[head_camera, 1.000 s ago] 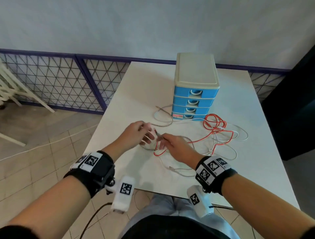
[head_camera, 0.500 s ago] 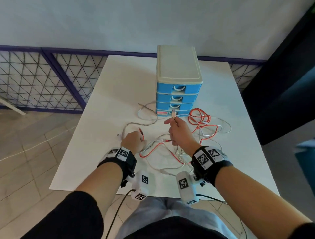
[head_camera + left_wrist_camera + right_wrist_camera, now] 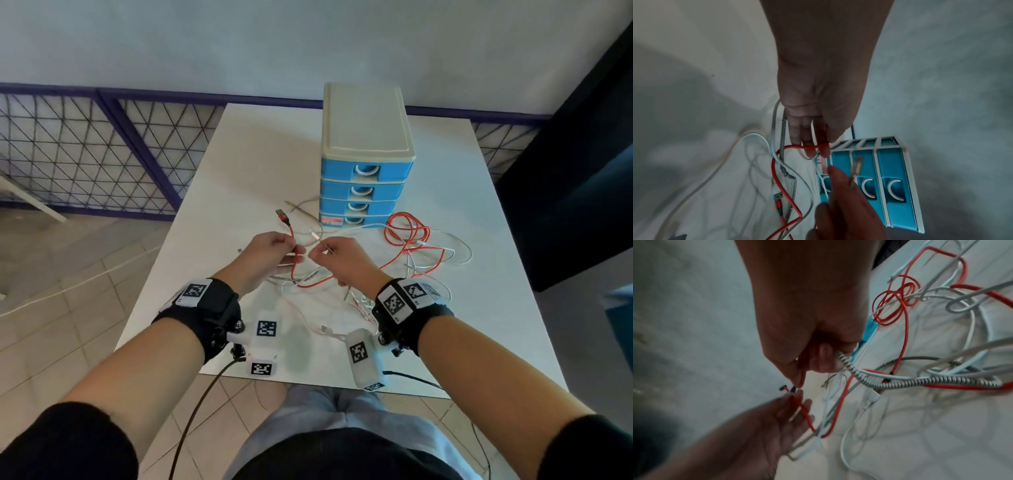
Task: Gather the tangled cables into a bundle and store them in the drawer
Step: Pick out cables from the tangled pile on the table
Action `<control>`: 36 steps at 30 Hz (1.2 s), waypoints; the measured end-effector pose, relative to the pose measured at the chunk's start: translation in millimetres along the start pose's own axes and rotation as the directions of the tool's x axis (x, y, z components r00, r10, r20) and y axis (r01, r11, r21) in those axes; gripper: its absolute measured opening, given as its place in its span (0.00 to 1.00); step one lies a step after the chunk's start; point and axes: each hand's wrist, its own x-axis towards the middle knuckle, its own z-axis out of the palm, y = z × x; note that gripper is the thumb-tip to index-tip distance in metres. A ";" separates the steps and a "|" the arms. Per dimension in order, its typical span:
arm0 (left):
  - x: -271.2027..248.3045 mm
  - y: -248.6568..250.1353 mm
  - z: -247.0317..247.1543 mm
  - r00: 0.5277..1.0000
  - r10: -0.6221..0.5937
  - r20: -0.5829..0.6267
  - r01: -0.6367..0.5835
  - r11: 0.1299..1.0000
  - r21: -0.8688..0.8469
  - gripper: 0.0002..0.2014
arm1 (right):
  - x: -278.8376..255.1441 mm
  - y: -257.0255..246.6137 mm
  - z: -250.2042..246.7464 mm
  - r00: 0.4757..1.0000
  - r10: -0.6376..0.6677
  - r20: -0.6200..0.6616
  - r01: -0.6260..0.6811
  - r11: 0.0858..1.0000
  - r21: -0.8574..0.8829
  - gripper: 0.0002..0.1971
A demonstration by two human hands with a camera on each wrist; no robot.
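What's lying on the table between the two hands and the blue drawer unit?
In the head view, loose cables cross the table between the left hand, right hand and drawer unit.

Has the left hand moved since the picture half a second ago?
Yes. The left hand has risen off the table and come nearer the drawer unit, holding the red cable.

We see a matt white worktop [image 3: 260, 164], a smooth, slightly glossy blue-and-cream plastic drawer unit [image 3: 365, 144], a glossy red cable [image 3: 407, 236], smooth white plastic-sheathed cables [image 3: 459, 253], and one ribbed, metal-looking grey-and-white spiral-wrapped cable [image 3: 920, 382].
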 end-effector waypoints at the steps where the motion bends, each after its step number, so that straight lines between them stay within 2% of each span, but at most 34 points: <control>1: -0.7 2.2 0.7 1.000 0.001 -0.010 -0.001 1.000 0.000 0.06 | 2.0 1.8 5.9 1.000 -0.012 0.022 0.014 0.995 -0.096 0.05; 3: -1.8 5.8 1.7 0.999 -0.005 -0.040 0.005 1.000 -0.004 0.06 | 2.2 8.1 14.9 0.999 -0.003 0.052 0.017 0.963 -0.269 0.07; 5: -1.0 8.0 0.7 0.998 -0.011 -0.067 0.011 1.000 0.002 0.06 | -2.0 15.3 18.7 0.997 -0.010 0.079 0.040 0.921 -0.386 0.13; 8: 2.9 8.4 -3.9 0.995 -0.034 -0.092 0.033 0.999 -0.020 0.07 | -10.0 22.0 15.2 0.986 -0.097 0.135 0.159 0.792 -0.589 0.19; 9: 4.2 8.3 -4.9 0.994 -0.045 -0.095 0.042 0.999 -0.027 0.06 | -11.0 23.3 12.7 0.981 -0.128 0.145 0.192 0.758 -0.623 0.16; 11: 5.7 5.6 -4.4 0.993 -0.043 -0.107 0.044 0.999 0.008 0.04 | -9.3 25.3 7.4 0.978 -0.151 0.145 0.209 0.748 -0.630 0.13; 13: 8.9 -0.1 -4.0 0.982 0.072 -0.175 -0.032 0.975 0.220 0.06 | -4.9 24.7 2.9 0.981 -0.136 0.139 0.193 0.774 -0.603 0.12; 14: 9.3 -3.1 -3.6 0.962 0.194 -0.192 -0.110 0.919 0.378 0.08 | -2.1 23.9 0.9 0.982 -0.123 0.145 0.186 0.784 -0.593 0.12; 15: 7.7 -5.6 -2.9 0.927 0.335 -0.169 -0.204 0.829 0.521 0.09 | 0.0 22.7 -1.1 0.981 -0.117 0.151 0.185 0.791 -0.583 0.12; 16: 3.9 -6.9 -1.8 0.870 0.477 -0.125 -0.301 0.715 0.631 0.08 | 1.9 21.1 -2.7 0.983 -0.110 0.150 0.177 0.800 -0.573 0.13; 18: -6.5 -7.6 0.5 0.735 0.676 -0.041 -0.444 0.527 0.725 0.06 | 5.3 17.2 -5.3 0.986 -0.096 0.133 0.154 0.821 -0.549 0.12; 19: -13.2 -8.1 2.1 0.713 0.701 -0.017 -0.482 0.508 0.714 0.07 | 7.2 15.8 -6.4 0.989 -0.088 0.119 0.138 0.836 -0.531 0.12; 20: -18.5 -11.1 3.3 0.742 0.670 0.010 -0.493 0.536 0.685 0.08 | 9.0 14.2 -7.7 0.992 -0.076 0.104 0.118 0.860 -0.496 0.11; 21: -22.9 -15.0 5.3 0.799 0.598 0.060 -0.473 0.564 0.677 0.10 | 9.3 12.0 -8.9 0.994 -0.062 0.088 0.095 0.890 -0.446 0.10; 23: -25.0 -30.0 6.5 0.910 0.380 0.163 -0.368 0.564 0.739 0.11 | 9.2 8.6 -10.2 0.998 -0.039 0.057 0.056 0.934 -0.353 0.11; 25: -19.8 -44.2 8.1 0.947 0.288 0.143 -0.297 0.611 0.733 0.11 | 8.0 6.7 -10.7 0.997 -0.046 0.062 0.064 0.938 -0.341 0.11; 27: -13.9 -46.9 14.9 0.972 0.232 0.022 -0.209 0.825 0.525 0.13 | 5.1 6.1 -10.4 0.994 -0.064 0.091 0.094 0.920 -0.381 0.11; 28: -11.3 -43.5 19.3 0.989 0.144 -0.034 -0.126 0.940 0.316 0.13 | 3.4 6.5 -10.1 0.991 -0.068 0.114 0.110 0.906 -0.410 0.10; 29: -9.7 -36.9 23.9 0.999 0.041 -0.030 -0.039 0.997 0.067 0.12 | 1.6 7.3 -10.1 0.988 -0.076 0.134 0.127 0.893 -0.431 0.09; 30: -7.0 -31.3 25.3 0.999 -0.046 0.012 0.047 0.987 -0.155 0.12 | 0.4 8.9 -10.0 0.986 -0.081 0.144 0.137 0.886 -0.444 0.09; 32: 0.0 -22.5 22.0 0.979 -0.159 0.129 0.202 0.849 -0.488 0.12 | -0.2 12.2 -10.8 0.989 -0.079 0.129 0.128 0.890 -0.438 0.12; 34: 7.0 -18.9 19.6 0.955 -0.223 0.196 0.297 0.694 -0.656 0.11 | 1.1 13.9 -13.9 0.995 -0.052 0.090 0.085 0.911 -0.403 0.12; 36: 10.5 -17.8 21.7 0.955 -0.275 0.112 0.269 0.644 -0.716 0.13 | 2.7 15.5 -18.1 0.997 -0.026 0.067 0.049 0.926 -0.375 0.14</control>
